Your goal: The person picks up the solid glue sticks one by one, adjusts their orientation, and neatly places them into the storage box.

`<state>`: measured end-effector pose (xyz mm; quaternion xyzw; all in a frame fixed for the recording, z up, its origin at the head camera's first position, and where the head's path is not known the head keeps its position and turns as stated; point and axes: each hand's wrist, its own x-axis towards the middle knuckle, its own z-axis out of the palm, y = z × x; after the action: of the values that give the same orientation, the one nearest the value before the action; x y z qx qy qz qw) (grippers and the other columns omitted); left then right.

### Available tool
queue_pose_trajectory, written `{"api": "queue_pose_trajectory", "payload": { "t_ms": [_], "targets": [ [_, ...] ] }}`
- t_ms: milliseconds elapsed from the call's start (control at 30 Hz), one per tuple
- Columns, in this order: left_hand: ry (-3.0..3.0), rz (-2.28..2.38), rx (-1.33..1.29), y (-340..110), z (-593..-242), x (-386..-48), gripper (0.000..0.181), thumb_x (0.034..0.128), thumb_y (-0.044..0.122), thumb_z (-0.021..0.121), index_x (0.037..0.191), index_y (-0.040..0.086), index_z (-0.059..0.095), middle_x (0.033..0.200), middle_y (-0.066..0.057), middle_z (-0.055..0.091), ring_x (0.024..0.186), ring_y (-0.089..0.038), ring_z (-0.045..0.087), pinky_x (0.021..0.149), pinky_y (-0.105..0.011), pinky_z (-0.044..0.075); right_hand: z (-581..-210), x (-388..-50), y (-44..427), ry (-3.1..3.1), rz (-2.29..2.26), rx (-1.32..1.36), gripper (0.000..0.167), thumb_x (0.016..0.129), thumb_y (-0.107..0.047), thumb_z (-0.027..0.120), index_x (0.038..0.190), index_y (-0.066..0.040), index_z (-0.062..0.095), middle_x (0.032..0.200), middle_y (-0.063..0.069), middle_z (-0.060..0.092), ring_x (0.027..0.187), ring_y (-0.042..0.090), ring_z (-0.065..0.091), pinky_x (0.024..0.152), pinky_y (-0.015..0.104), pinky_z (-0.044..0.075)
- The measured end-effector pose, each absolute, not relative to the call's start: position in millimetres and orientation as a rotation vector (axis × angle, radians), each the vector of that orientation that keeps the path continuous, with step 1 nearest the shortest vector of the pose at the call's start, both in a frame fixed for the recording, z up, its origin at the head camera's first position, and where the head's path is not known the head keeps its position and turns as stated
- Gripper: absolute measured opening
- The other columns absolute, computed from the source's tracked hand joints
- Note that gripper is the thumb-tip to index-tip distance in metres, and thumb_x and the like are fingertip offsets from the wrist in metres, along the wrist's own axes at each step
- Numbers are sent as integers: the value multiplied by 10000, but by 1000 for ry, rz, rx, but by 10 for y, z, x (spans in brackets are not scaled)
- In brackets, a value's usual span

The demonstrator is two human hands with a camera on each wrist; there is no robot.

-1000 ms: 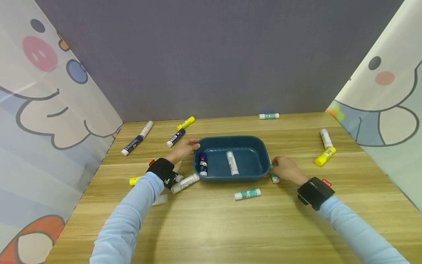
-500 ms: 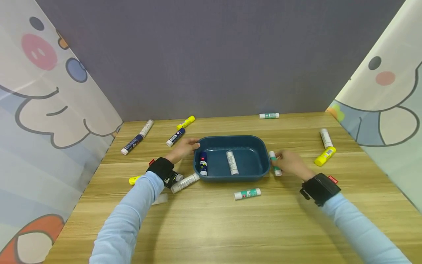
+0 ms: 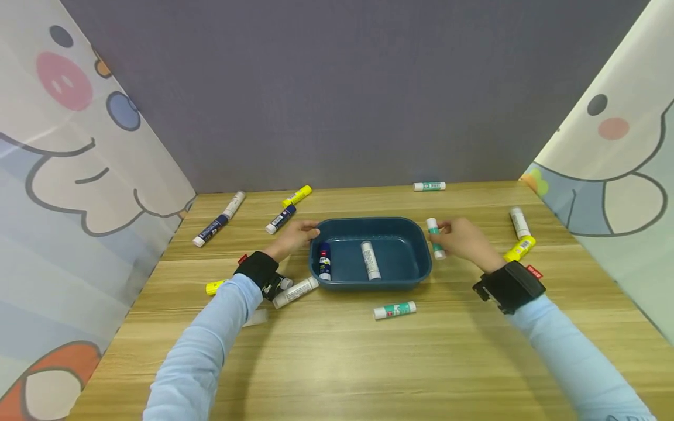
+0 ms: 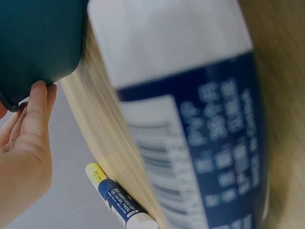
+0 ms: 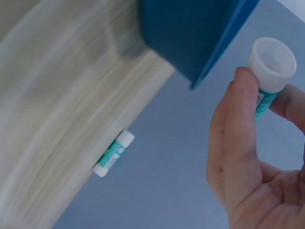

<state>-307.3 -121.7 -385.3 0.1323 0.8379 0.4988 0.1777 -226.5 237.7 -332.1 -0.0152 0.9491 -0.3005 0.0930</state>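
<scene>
A dark blue plastic bin [image 3: 371, 286] sits mid-table, with a navy glue stick [image 3: 325, 261] and a white glue stick [image 3: 371, 261] lying inside. My left hand [image 3: 292, 238] holds the bin's left rim; in the left wrist view its fingers [image 4: 35, 109] lie against the outer wall. To the right of the bin, my right hand [image 3: 463, 242] pinches a green-and-white glue stick [image 3: 435, 238] between thumb and fingers. The right wrist view shows that stick raised off the table, its hollow white end towards the camera. Another green-and-white glue stick [image 3: 395, 310] lies in front of the bin.
Loose glue sticks lie around: a white one [image 3: 296, 292] touching the bin's front left corner, a navy one [image 3: 281, 219] and a yellow one [image 3: 297, 196] behind left, a green one [image 3: 429, 186] by the grey back panel [image 3: 358, 93], a yellow one [image 3: 520, 248] at right.
My right hand has lifted the green-and-white glue stick from beside the bin's right side, moving it up and away from me. The left hand and the bin have stayed put.
</scene>
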Motion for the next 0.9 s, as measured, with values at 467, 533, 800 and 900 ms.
{"api": "queue_pose_trajectory", "payload": {
  "t_ms": [467,533,800,900],
  "targets": [
    [2368,1417,365,-1193,-3851,-3079,420,966,146,453,1350,-20,415,1353,-210,452,1223,-323,461,990,-441,415,-3458,-2350,1870,2761,-865,-184,509,883,-279,591,1221,90,495,697,52,645,591,177,623,656,311,516],
    [2362,1416,365,-1186,-3811,-3055,420,967,139,449,1351,-25,410,1356,-216,446,1225,-328,457,993,-443,412,-3508,-2357,1797,2754,-837,-181,505,883,-271,593,1228,84,492,664,49,629,598,207,626,601,286,492],
    [2372,1418,359,-1194,-3874,-3079,419,969,150,449,1353,-11,415,1355,-200,455,1224,-308,463,988,-424,421,-3703,-2403,1646,2762,-741,-197,515,868,-271,616,1217,91,508,814,103,660,577,133,590,556,232,473],
    [2375,1414,365,-1200,-3882,-3081,420,971,151,443,1358,-9,410,1361,-199,450,1228,-305,460,988,-420,421,-3746,-2417,1625,2788,-700,-202,501,858,-279,625,1186,89,536,927,142,655,603,124,582,566,233,477]
  ]
}}
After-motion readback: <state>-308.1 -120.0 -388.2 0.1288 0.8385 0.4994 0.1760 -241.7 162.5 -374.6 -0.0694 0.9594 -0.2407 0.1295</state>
